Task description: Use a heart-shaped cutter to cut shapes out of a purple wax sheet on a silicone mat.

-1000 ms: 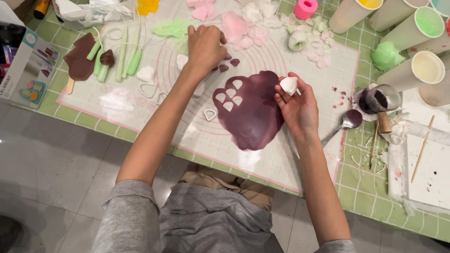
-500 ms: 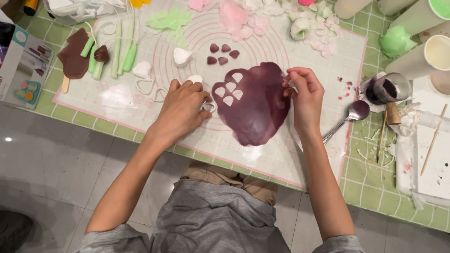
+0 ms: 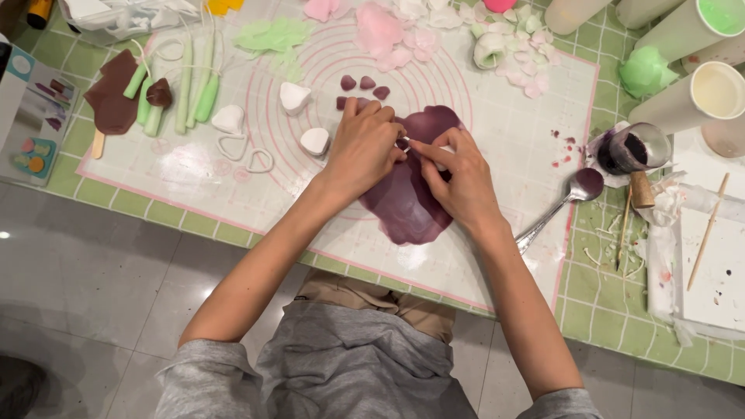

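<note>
- The left hand [image 3: 363, 147] and right hand [image 3: 459, 180] meet over the purple sheet [image 3: 407, 203], which lies flat near the middle of the mat [image 3: 497, 256].
- Both sets of fingers pinch narrowly together on a small white cutter [image 3: 405, 143] at the sheet's 12 o'clock edge; which hand actually grips it cannot be told.
- Three purple hearts [image 3: 365, 84] lie on the mat just at 12 o'clock from the left hand.
- White cutters [image 3: 295, 97] sit at 9 o'clock from the hands, with green rolls [image 3: 194, 89] beyond them.
- A spoon [image 3: 570, 198] lies at 3 o'clock from the right hand, beside a dark jar [image 3: 632, 149].
- Pink petals [image 3: 384, 35] lie at the mat's far edge.
- The green-checked surface [image 3: 605, 310] carries the mat.
</note>
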